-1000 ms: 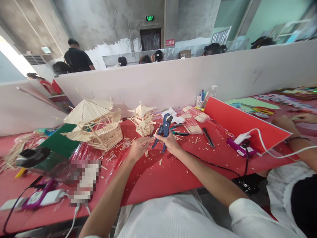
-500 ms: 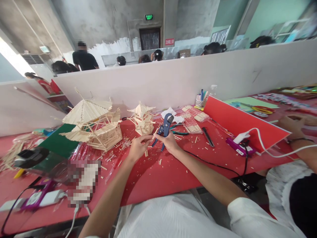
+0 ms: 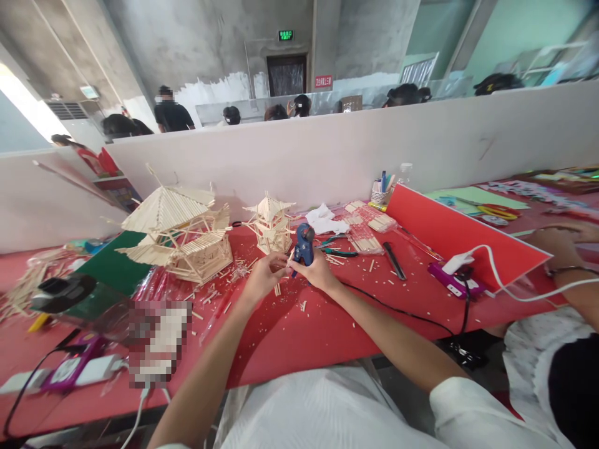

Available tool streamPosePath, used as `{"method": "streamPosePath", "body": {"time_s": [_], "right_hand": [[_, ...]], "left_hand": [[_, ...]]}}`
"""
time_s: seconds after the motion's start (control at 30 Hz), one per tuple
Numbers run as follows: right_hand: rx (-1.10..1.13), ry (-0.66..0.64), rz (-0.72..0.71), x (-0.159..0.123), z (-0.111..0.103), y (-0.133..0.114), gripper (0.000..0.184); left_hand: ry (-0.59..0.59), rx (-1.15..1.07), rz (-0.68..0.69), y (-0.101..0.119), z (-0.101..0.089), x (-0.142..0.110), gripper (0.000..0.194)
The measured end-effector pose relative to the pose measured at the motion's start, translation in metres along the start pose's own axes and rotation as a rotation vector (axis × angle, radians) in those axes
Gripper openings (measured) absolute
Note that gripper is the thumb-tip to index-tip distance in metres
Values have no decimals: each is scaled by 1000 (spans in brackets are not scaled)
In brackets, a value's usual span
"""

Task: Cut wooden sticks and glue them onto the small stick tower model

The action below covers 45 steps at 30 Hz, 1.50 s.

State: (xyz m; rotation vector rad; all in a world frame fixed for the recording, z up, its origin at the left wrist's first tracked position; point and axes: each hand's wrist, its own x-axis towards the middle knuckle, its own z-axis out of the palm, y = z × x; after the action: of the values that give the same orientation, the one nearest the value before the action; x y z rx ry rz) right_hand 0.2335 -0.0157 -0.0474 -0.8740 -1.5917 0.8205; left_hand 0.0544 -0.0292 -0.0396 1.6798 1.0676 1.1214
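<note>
While the right hand [image 3: 319,270] grips blue cutters [image 3: 304,247] (handles mostly hidden), the left hand [image 3: 266,274] pinches a thin wooden stick [image 3: 291,256] close beside them.

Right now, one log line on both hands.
left hand: pinching thin stick | right hand: gripping blue cutter | small stick pagoda: upright on red table, beyond left hand

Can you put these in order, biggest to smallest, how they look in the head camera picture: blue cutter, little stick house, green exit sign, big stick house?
1. big stick house
2. little stick house
3. blue cutter, partly hidden by the right hand
4. green exit sign; far away, so its real size is unsure
</note>
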Motion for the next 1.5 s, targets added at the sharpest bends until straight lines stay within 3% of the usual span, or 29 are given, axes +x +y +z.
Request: {"method": "streamPosePath", "body": {"time_s": [0.2, 0.53, 1.1, 1.27, 1.5], "right_hand": [[-231, -9, -73, -5, -1, 1, 23], [-221, -1, -116, -4, 0, 8, 19], [-230, -34, -91, -3, -2, 4, 23], [-168, -124, -112, -1, -16, -13, 29], [-499, -293, -132, 6, -53, -40, 34]], "left_hand": [[-34, 62, 15, -5, -1, 1, 29], [-67, 238, 76, -9, -4, 0, 23], [-54, 106, -9, -6, -4, 0, 33], [-19, 59, -58, -10, -13, 4, 31], [77, -53, -130, -12, -24, 8, 36]]}}
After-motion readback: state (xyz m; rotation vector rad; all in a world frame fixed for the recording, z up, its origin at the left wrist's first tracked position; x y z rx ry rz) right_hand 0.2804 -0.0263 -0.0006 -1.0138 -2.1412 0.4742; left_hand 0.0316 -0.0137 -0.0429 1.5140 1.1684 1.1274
